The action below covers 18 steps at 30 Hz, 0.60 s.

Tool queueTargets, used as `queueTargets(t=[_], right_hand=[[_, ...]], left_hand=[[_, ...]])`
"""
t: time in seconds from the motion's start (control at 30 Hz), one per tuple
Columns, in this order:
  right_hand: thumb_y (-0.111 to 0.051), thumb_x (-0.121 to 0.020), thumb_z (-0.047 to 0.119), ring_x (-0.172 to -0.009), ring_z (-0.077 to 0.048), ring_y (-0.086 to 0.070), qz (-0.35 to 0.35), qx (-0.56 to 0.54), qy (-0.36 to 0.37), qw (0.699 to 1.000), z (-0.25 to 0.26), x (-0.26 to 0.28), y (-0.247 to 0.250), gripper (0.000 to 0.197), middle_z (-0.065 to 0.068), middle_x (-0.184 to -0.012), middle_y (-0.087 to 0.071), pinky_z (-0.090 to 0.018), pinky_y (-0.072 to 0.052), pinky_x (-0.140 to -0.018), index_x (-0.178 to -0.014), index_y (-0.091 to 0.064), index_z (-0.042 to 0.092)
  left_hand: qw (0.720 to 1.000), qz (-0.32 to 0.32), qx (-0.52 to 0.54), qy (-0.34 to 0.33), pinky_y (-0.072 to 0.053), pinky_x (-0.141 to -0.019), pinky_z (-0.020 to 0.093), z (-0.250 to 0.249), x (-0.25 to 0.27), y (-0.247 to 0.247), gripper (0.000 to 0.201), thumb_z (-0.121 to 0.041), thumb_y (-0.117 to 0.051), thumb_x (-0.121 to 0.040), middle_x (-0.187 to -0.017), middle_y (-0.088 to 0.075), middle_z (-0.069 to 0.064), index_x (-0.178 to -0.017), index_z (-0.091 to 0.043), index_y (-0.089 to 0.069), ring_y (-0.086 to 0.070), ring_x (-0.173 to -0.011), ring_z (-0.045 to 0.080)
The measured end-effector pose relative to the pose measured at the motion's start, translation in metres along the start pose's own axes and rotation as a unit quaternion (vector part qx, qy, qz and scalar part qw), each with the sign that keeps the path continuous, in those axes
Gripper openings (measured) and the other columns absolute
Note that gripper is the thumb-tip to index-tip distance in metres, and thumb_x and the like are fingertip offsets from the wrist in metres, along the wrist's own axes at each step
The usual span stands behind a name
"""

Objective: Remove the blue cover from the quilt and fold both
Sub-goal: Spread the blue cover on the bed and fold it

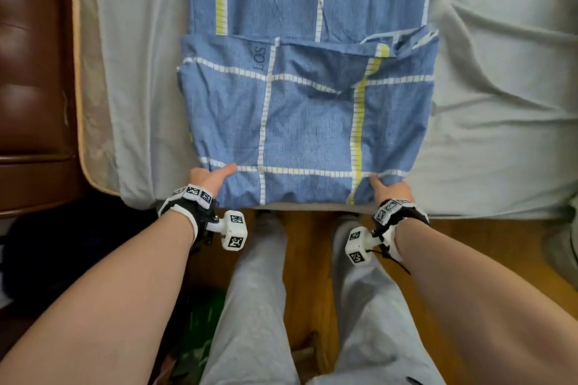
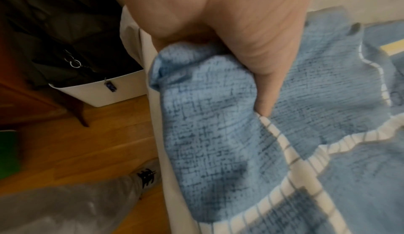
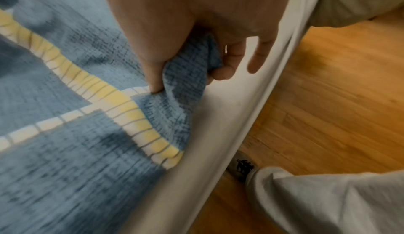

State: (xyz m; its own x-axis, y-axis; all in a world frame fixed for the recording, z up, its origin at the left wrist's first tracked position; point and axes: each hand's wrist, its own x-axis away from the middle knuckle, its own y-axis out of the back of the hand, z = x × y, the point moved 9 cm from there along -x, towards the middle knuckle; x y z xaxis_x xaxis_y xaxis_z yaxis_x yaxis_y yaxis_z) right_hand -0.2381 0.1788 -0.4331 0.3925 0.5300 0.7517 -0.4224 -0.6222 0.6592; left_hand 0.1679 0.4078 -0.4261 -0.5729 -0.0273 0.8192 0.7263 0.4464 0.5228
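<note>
The blue cover (image 1: 306, 122), checked with white and yellow stripes, lies partly folded on the bed, its near flap doubled over the longer part behind. My left hand (image 1: 208, 178) grips the cover's near left corner (image 2: 196, 85), thumb on top and fingers under the cloth. At the near right corner (image 3: 186, 82) my right hand (image 1: 389, 189) pinches the fabric between thumb and curled fingers. Both hands are at the bed's near edge. The quilt itself is not visible to me.
A grey sheet (image 1: 488, 122) covers the bed (image 1: 103, 122) around the cover. A brown leather headboard or seat (image 1: 31, 78) stands on the left. Below are my grey-trousered legs (image 1: 256, 306) on a wood floor (image 1: 312, 259), and a white bin (image 2: 102, 92) with dark items.
</note>
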Motion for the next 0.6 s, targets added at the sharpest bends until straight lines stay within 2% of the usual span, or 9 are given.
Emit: queueTargets(t=[0.07, 0.13, 0.23, 0.3, 0.37, 0.47, 0.6], right_hand=[[-0.057, -0.090, 0.051, -0.107, -0.038, -0.060, -0.015, 0.004, 0.007, 1.000, 0.004, 0.014, 0.000, 0.053, -0.018, -0.118, -0.063, -0.038, -0.047, -0.086, -0.118, -0.056, 0.006], [-0.054, -0.095, 0.037, -0.110, -0.037, -0.059, -0.026, -0.001, 0.011, 1.000, 0.009, 0.034, 0.000, 0.042, -0.018, -0.120, -0.061, -0.036, -0.042, -0.081, -0.121, -0.055, 0.004], [-0.052, -0.096, 0.029, -0.116, -0.035, -0.055, -0.038, 0.009, 0.041, 0.998, 0.017, 0.066, 0.003, 0.045, -0.019, -0.128, -0.056, -0.041, -0.042, -0.090, -0.131, -0.049, 0.000], [-0.054, -0.094, 0.026, -0.115, -0.035, -0.056, -0.036, 0.019, 0.053, 0.998, 0.014, 0.080, 0.004, 0.044, -0.019, -0.126, -0.058, -0.041, -0.044, -0.090, -0.130, -0.051, 0.000], [-0.055, -0.093, 0.022, -0.113, -0.035, -0.058, -0.029, 0.027, 0.055, 0.998, 0.006, 0.092, 0.005, 0.039, -0.020, -0.122, -0.060, -0.038, -0.044, -0.085, -0.126, -0.053, 0.000], [-0.057, -0.091, 0.017, -0.111, -0.037, -0.060, -0.024, 0.017, 0.060, 0.998, -0.008, 0.114, 0.014, 0.036, -0.021, -0.121, -0.062, -0.035, -0.043, -0.080, -0.123, -0.053, 0.001], [-0.056, -0.094, 0.020, -0.118, -0.034, -0.057, -0.001, 0.015, 0.083, 0.996, -0.053, 0.138, 0.022, 0.041, -0.018, -0.128, -0.059, -0.036, -0.046, -0.088, -0.130, -0.053, 0.002]], left_hand=[[1.000, -0.004, -0.008, -0.009, -0.041, -0.077, 0.025, -0.002, 0.007, 0.008, 0.059, -0.027, -0.080, -0.078, -0.113, -0.063, 0.015, -0.122, 0.006, -0.058, -0.059, -0.096, 0.027], [0.999, -0.005, -0.036, -0.014, -0.041, -0.079, 0.028, -0.002, 0.015, 0.017, 0.054, -0.018, -0.076, -0.081, -0.120, -0.060, 0.018, -0.123, 0.007, -0.054, -0.059, -0.105, 0.031], [0.998, -0.015, -0.038, -0.042, -0.048, -0.094, 0.037, -0.003, 0.024, 0.033, 0.056, -0.014, -0.073, -0.082, -0.128, -0.057, 0.023, -0.128, 0.004, -0.047, -0.058, -0.113, 0.037], [0.997, -0.024, -0.049, -0.054, -0.051, -0.092, 0.047, -0.002, 0.034, 0.044, 0.054, -0.015, -0.068, -0.087, -0.129, -0.054, 0.024, -0.130, 0.001, -0.040, -0.058, -0.110, 0.042], [0.995, -0.034, -0.060, -0.071, -0.051, -0.089, 0.045, 0.001, 0.044, 0.056, 0.045, -0.012, -0.063, -0.090, -0.126, -0.056, 0.024, -0.128, 0.001, -0.042, -0.059, -0.108, 0.043], [0.993, -0.039, -0.059, -0.095, -0.050, -0.093, 0.047, 0.013, 0.056, 0.071, 0.040, -0.011, -0.062, -0.088, -0.124, -0.059, 0.023, -0.123, 0.000, -0.047, -0.059, -0.108, 0.042], [0.991, -0.033, -0.098, -0.087, -0.048, -0.094, 0.042, 0.052, 0.091, 0.079, 0.043, -0.013, -0.064, -0.087, -0.125, -0.058, 0.024, -0.125, 0.001, -0.049, -0.058, -0.111, 0.042]])
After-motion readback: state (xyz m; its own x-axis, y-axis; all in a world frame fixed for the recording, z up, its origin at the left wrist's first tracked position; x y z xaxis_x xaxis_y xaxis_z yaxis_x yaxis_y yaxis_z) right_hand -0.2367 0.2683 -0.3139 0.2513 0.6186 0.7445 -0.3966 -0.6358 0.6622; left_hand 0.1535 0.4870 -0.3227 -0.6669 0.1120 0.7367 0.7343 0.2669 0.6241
